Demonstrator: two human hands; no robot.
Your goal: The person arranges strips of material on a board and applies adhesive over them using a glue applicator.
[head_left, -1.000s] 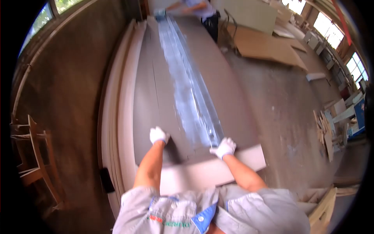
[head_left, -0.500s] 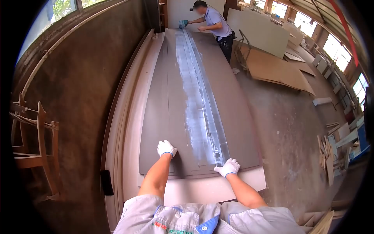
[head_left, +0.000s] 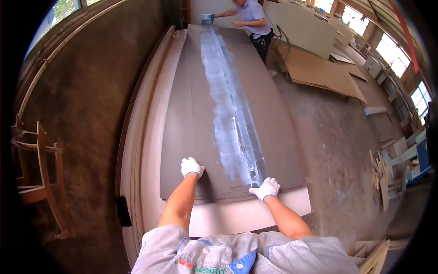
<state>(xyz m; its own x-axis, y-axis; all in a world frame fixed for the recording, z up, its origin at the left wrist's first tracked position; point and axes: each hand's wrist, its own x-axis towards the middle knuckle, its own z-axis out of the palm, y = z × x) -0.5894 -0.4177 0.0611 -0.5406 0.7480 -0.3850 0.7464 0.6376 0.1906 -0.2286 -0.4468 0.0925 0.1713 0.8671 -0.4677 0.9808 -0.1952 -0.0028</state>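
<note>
Red-and-green lettering (head_left: 200,267), partly legible, marks the shirt (head_left: 301,255); gloved hands (head_left: 192,167) (head_left: 266,188) rest part-open on the brown board (head_left: 182,132).

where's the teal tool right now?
Head view, top, just left of centre: the teal tool is at the far end of the brown panel, in the co-worker's hand, by the far end of the whitish strip.

1 wooden frame (head_left: 43,160), left; brown sheet (head_left: 324,75), wood scraps (head_left: 378,176), right.
</note>
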